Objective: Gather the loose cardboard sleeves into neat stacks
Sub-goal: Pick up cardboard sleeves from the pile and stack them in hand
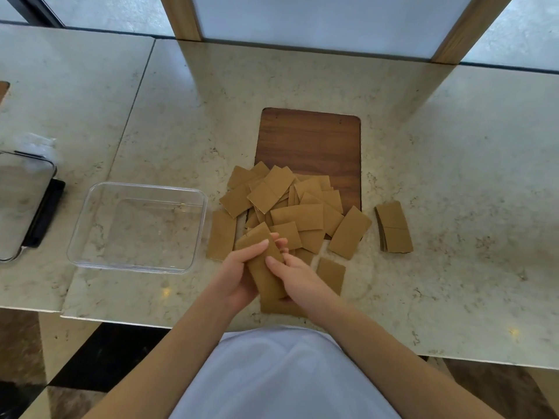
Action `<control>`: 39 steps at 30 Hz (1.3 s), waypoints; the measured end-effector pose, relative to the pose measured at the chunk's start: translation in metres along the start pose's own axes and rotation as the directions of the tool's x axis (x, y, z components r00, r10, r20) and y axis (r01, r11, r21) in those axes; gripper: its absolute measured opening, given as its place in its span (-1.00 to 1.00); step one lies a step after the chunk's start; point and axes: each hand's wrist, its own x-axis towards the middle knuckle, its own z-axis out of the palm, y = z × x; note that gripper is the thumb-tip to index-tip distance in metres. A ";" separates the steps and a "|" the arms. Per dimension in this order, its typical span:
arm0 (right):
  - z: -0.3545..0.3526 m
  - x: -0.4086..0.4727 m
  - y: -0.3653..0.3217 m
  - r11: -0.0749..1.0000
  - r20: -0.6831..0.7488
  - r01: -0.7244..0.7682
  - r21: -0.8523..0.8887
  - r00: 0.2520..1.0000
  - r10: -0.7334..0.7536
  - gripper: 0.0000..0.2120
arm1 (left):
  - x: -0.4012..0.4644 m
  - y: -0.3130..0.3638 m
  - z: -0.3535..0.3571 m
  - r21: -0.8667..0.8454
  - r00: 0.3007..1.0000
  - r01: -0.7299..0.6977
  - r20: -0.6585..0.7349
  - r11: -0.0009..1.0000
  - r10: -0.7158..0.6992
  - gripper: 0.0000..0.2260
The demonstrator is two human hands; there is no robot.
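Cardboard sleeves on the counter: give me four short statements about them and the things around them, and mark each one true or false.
1. Both hands hold a bundle of cardboard sleeves. True: the left hand and right hand grip it together.
2. The clear plastic container holds sleeves. False: no sleeves lie in it.
3. A neat stack of sleeves lies right of the loose pile. True.
4. The loose pile lies wholly on the wooden board. False: it covers only the board's near end and spreads onto the marble counter.

My pale marble desk (453, 176) ends at frosted windows (317, 22) framed by wooden posts (181, 16); daylight falls in; dark floor (99, 358) shows below.
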 end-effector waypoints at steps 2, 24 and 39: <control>0.002 0.005 -0.003 0.994 0.064 -0.003 -0.108 0.998 0.010 -0.76 | -0.003 -0.001 -0.007 -0.041 0.999 0.045 0.023 0.998 -0.044 -0.70; -0.029 0.083 -0.027 -0.240 0.190 0.068 -0.968 0.825 -0.532 -0.38 | -0.021 -0.017 -0.052 -0.305 0.982 0.070 -0.147 0.950 -0.119 -0.69; -0.018 -0.001 0.010 0.621 -0.212 0.055 -0.782 0.913 -0.348 -0.19 | 0.007 -0.016 -0.011 -0.141 0.992 0.082 -0.087 0.987 -0.095 -0.34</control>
